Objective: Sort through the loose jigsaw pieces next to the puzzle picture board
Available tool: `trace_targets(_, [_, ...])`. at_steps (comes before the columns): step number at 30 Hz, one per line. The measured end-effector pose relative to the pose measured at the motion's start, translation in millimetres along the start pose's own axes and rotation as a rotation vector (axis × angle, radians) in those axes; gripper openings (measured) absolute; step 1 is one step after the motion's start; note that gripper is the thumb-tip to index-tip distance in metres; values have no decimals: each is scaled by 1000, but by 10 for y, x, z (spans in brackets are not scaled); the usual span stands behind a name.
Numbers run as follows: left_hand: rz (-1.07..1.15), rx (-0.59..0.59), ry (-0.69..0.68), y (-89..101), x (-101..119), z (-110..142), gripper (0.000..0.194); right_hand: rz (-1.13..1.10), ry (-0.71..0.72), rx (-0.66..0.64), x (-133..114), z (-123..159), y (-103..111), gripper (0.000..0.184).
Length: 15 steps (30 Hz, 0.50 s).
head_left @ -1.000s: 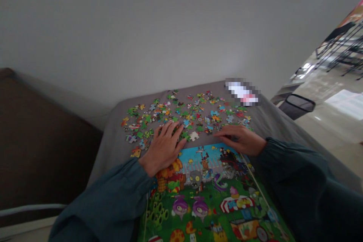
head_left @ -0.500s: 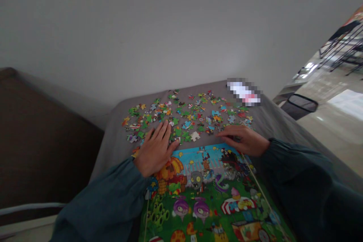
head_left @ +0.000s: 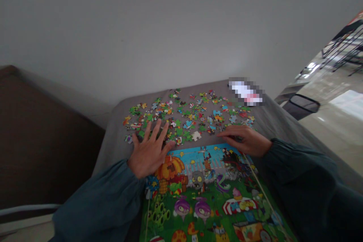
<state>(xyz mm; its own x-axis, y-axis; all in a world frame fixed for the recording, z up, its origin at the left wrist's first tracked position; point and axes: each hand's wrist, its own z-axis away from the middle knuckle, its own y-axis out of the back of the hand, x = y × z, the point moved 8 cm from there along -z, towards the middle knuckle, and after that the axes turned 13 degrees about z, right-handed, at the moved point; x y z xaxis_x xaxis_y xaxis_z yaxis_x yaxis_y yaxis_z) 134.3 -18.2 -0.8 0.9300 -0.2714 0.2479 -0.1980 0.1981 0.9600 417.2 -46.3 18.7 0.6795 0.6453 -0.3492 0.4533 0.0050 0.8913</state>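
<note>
My left hand (head_left: 149, 152) is open, its fingers spread over the near left part of the loose jigsaw pieces (head_left: 187, 124). Its thumb reaches close to the top left corner of a colourful picture board (head_left: 210, 193), which shows cartoon plants and zombies. Just past the board's top right corner, my right hand (head_left: 245, 139) is closed, with index finger and thumb together pointing left. Whatever is between those fingertips, if anything, is too small to make out. A white piece (head_left: 196, 135) lies face down to the left of them.
A grey cloth (head_left: 112, 136) covers the table, which stands against a pale wall (head_left: 170, 38). A blurred-out phone-like object (head_left: 246, 92) lies at the back right corner. A dark brown panel (head_left: 42, 140) stands to the left. Metal-framed furniture (head_left: 343, 47) is on the shiny floor at right.
My left hand has moved a little left and its fingers have spread wider. The right hand has stayed in place. The view has shifted slightly.
</note>
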Motion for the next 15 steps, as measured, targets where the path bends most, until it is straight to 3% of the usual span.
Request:
trace_targets(5, [0,66,-54,39,-35,-5,79,10,-4,-1,10,4,-17,29])
trace_targets(10, [-5,155,-77,148,-10,-218,75,21,11,7,-8,-4,-31,29])
trace_targets(15, [6,122,-94,100,32,-412,68,29,2,6,-17,-17,-25,28])
